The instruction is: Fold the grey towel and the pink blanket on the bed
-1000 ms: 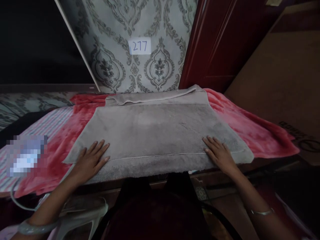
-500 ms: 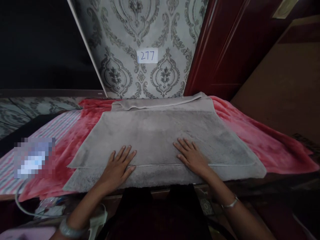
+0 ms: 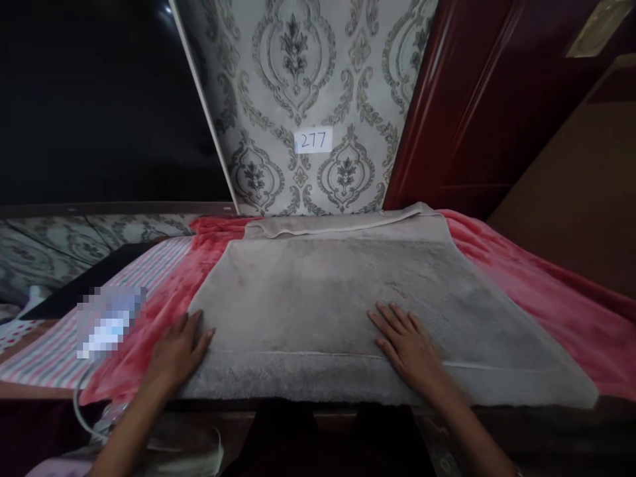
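A grey plush cloth (image 3: 318,285) lies spread in front of me, with a hemmed fold line near its front and a loose, turned-over strip along the back. My left hand (image 3: 175,351) is at its left edge, fingers spread, partly over the red blanket beneath. Palm down, my right hand (image 3: 410,344) rests on the right half of the cloth near the front seam, its fingers stretched out. Neither hand grips anything. The red plush blanket (image 3: 527,291) shows on both sides of the grey cloth.
On the left, a striped cloth (image 3: 44,354) carries a blurred-out object (image 3: 112,321) with a cable. A dark screen (image 3: 109,106) stands behind it. A paper label reading 277 (image 3: 313,140) is on the patterned wall. Dark red door (image 3: 462,99) and brown panel (image 3: 571,179) are at right.
My left hand has slid left across the cloth to its left edge. The right hand stays on the right half. The whole view has shifted, with the scene now lower and further right.
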Available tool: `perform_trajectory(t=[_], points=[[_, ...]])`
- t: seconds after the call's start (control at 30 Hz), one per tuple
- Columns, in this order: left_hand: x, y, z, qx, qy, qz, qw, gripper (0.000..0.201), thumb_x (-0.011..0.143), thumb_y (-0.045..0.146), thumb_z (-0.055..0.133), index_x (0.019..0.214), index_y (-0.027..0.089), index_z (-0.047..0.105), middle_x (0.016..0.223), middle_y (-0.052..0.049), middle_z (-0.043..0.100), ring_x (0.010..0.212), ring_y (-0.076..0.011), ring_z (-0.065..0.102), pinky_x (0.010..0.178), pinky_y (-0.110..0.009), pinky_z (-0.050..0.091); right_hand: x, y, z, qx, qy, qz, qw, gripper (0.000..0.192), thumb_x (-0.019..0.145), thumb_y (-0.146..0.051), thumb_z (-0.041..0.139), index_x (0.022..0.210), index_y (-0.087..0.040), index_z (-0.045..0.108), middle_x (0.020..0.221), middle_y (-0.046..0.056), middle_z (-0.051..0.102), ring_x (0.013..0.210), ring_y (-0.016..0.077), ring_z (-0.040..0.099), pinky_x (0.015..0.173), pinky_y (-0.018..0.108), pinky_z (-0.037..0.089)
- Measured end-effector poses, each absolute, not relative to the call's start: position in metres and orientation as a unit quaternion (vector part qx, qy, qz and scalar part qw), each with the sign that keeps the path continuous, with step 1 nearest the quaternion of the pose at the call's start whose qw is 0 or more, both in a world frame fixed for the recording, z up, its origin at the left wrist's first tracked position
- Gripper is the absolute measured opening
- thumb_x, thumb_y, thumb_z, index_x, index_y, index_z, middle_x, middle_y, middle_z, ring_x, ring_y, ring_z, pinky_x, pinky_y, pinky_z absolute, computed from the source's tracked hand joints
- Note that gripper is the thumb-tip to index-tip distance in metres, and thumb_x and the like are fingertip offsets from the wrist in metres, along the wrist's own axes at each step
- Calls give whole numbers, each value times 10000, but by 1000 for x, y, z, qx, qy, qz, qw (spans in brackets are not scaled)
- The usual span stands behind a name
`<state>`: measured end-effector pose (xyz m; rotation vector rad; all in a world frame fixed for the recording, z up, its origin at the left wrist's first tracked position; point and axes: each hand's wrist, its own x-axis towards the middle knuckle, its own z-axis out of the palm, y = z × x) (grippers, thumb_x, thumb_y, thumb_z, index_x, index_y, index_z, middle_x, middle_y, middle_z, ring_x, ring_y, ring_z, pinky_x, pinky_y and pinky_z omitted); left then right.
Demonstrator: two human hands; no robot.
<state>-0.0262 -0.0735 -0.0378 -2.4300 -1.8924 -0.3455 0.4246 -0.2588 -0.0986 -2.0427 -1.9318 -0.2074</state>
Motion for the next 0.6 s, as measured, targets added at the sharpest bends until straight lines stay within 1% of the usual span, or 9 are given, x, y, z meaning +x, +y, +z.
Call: perform_trajectory(t=[0.07,0.13,0.2,0.27,0.37,0.47,0.53,0.6], points=[[-29,-71,-36,-765,-638,-87,0,702,876,517,371,1394,68,520,1454,-224,518,1342,-386,488,1080,-532,413,425,-258,-101,-713,-677,-81,166,491,1016,-423,366,1498,-351,424,1586,2,376,1479,281,289,1147,559,298],[-32,-67,-33,-756,-646,-101,-29,715,861,527,377,1385,63,524,1427,-224,546,1318,-386,512,1091,-518,402,425,-258,-103,-709,-679,-86,170,491,1013,-428,372,1494,-350,433,1585,1,379,1480,275,287,1150,546,301],[-37,-61,-28,-738,-655,-142,-75,691,833,544,416,1325,84,572,1361,-209,607,1271,-370,559,1073,-488,426,426,-257,-105,-707,-681,-89,170,491,1013,-435,369,1491,-346,440,1586,3,377,1479,273,290,1151,540,302],[-40,-54,-20,-705,-668,-195,-134,644,787,564,482,1224,114,628,1277,-193,664,1205,-363,606,1007,-463,481,426,-257,-106,-709,-679,-90,168,493,1014,-445,361,1488,-341,446,1583,7,381,1476,276,298,1151,544,302],[-42,-51,-10,-632,-685,-269,-242,620,683,588,619,1081,114,669,1148,-192,715,1051,-370,676,837,-429,560,426,-256,-107,-712,-676,-91,167,495,1014,-462,364,1488,-346,446,1580,5,385,1475,277,301,1152,545,302],[-43,-58,-4,-551,-662,-319,-395,607,601,590,756,987,126,689,994,-161,756,842,-329,723,667,-376,582,427,-255,-110,-711,-677,-92,167,494,1013,-467,373,1492,-363,432,1585,-5,375,1473,272,308,1152,544,307],[-45,-64,-2,-493,-634,-324,-500,561,575,564,814,933,146,702,866,-130,767,718,-308,726,605,-370,581,428,-254,-112,-708,-680,-93,167,497,1011,-473,378,1495,-369,424,1585,-7,371,1471,274,315,1147,548,319],[-46,-69,-2,-437,-619,-323,-567,493,578,509,840,900,158,711,768,-113,758,646,-309,718,585,-391,586,429,-253,-115,-706,-682,-97,167,504,1007,-485,386,1497,-373,417,1585,-6,369,1468,283,321,1140,556,330]])
